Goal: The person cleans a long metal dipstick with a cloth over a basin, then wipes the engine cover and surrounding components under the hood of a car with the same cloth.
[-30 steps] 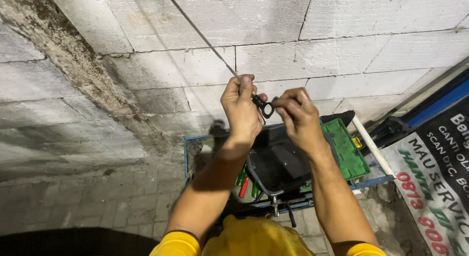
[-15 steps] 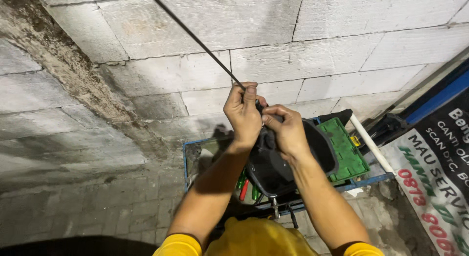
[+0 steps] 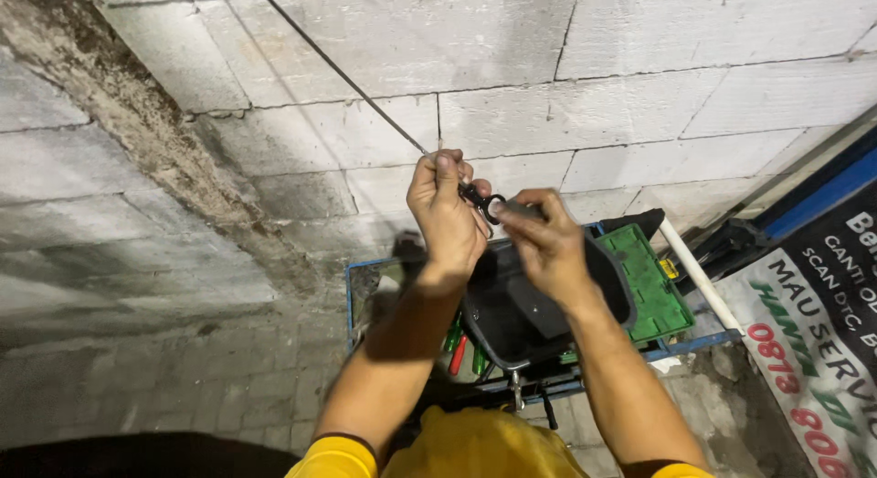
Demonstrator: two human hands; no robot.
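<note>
My left hand (image 3: 445,213) is raised in front of a block wall and grips a thin dark cable (image 3: 347,76) that runs up and to the left out of view. At the cable's lower end sits a small black metal clip (image 3: 481,201) with a ring. My right hand (image 3: 545,245) pinches the other side of that clip, fingers closed on it. Both hands meet above a black tray (image 3: 512,327) on a blue cart below.
A blue metal cart (image 3: 365,282) holds a green box lid (image 3: 650,282) and red and green tool handles (image 3: 455,346). A white pipe (image 3: 699,275) leans at the right beside a printed banner (image 3: 813,323). The grey block wall (image 3: 639,85) fills the background.
Both hands have shifted slightly and parted a little, so the black clip between them shows more plainly. The cable stays taut in my left hand.
</note>
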